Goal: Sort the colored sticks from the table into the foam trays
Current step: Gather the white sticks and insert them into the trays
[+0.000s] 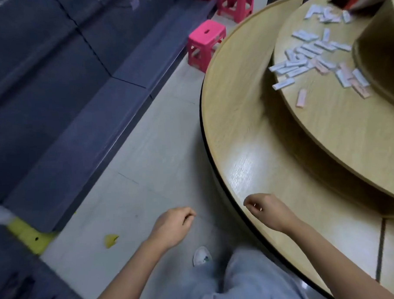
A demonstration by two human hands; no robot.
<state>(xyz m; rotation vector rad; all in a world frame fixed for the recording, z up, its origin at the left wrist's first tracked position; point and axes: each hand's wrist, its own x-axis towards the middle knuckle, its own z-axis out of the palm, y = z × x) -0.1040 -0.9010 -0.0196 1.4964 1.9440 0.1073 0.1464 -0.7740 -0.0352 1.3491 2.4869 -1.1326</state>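
Observation:
Several pale blue and pink sticks lie scattered on the raised inner tier of a round wooden table, far right and well beyond my hands. My left hand hangs over the floor with its fingers curled shut and nothing visible in it. My right hand hovers at the near rim of the table's lower tier, fingers also curled, apparently holding nothing. No foam tray is in view.
Two pink plastic stools stand on the tiled floor beside the table. A dark padded bench runs along the left. A yellow scrap and a yellow object lie on the floor. My leg and shoe are below.

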